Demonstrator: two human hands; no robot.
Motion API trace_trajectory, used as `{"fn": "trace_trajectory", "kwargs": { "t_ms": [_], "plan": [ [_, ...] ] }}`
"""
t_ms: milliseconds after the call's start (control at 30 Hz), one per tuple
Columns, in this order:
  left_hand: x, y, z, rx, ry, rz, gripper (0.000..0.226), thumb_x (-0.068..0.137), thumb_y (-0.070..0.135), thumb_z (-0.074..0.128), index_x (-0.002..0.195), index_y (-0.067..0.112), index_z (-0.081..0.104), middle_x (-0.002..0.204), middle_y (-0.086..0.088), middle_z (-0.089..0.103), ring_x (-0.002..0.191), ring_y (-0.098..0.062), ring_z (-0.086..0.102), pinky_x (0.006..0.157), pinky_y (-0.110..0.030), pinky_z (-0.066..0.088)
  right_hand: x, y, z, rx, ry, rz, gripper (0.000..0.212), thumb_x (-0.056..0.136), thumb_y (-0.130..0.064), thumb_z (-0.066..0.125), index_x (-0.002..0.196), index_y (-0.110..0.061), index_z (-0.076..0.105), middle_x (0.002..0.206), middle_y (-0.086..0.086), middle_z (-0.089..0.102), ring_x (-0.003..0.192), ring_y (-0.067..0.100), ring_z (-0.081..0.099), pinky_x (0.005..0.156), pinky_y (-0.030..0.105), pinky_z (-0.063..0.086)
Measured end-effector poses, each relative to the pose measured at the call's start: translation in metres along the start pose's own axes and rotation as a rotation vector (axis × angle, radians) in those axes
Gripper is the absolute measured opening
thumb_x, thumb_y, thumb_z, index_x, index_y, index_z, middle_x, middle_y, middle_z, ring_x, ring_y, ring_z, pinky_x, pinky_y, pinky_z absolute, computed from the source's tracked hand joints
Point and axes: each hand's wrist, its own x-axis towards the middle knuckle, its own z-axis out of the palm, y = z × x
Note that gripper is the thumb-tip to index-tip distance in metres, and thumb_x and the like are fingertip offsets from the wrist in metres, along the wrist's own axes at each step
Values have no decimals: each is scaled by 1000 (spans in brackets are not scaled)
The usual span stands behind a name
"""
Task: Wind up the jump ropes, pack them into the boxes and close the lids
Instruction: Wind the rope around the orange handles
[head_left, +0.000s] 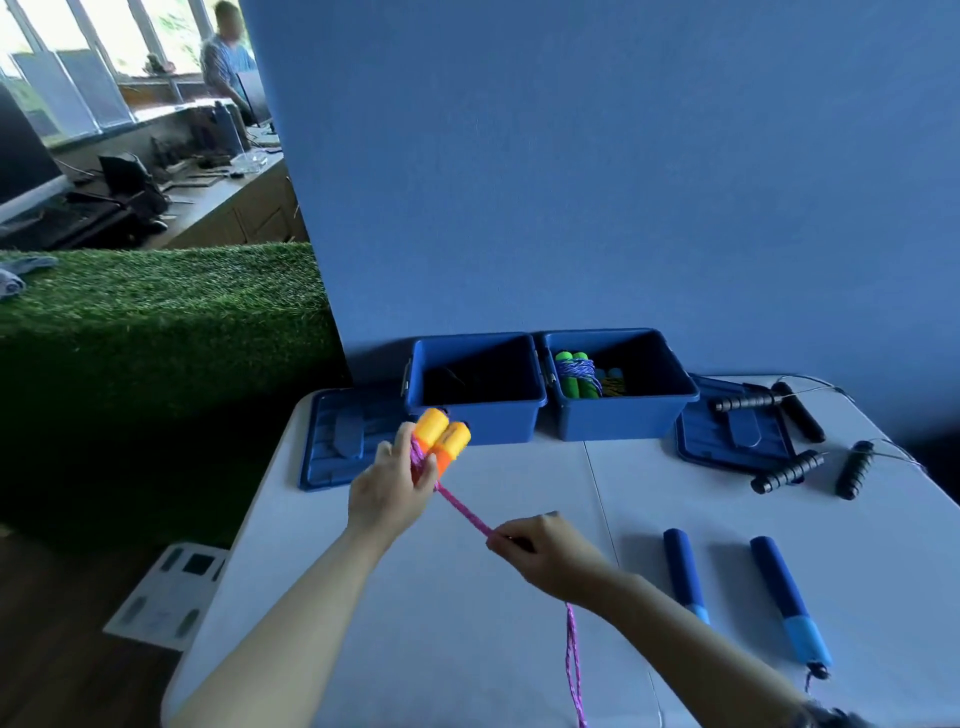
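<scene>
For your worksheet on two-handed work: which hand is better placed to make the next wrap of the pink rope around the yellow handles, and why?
The right hand. It pinches the taut pink rope just below the yellow handles, free to circle them. The left hand grips the handles and must steady them.

White table (441, 623) bears boxes (478, 415), lids (332, 447), ropes (789, 597)
</scene>
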Motion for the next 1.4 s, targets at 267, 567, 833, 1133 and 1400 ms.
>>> {"fn": "trace_trajectory", "kwargs": {
  "t_ms": [267,567,833,1133,1400],
  "plan": [
    [-30,-6,11,159,-327,302,67,92,62,28,149,26,23,118,-5,57,97,-27,62,80,-36,50,3,-9,-38,-124,16,-34,17,94,-32,50,92,-21,63,81,-2,59,77,20,53,66,33,43],
    [-64,6,12,121,-500,676,68,90,57,28,149,24,23,111,-10,59,88,-30,61,72,-33,47,23,23,-41,-109,-58,6,14,92,-29,55,95,-25,69,95,-6,70,89,13,61,80,36,52],
    [-77,16,0,-208,-472,711,70,89,61,52,144,25,28,124,-2,58,95,-20,62,80,-32,53,23,46,-41,115,-52,46,12,87,-19,66,92,-11,73,77,-10,66,67,-8,56,66,5,42],
    [-59,28,-7,-582,-180,322,68,87,60,53,144,30,33,133,7,54,115,-2,55,94,-23,46,15,53,-1,423,-94,299,31,98,-15,47,74,-21,66,47,-6,48,39,5,40,41,19,37],
    [-25,-3,4,-330,92,-83,63,89,54,54,141,25,35,126,-4,56,103,-26,61,76,-34,49,-3,22,29,126,-123,174,21,98,-29,46,95,-26,67,57,-11,47,47,2,42,53,17,36]
  ]
}}
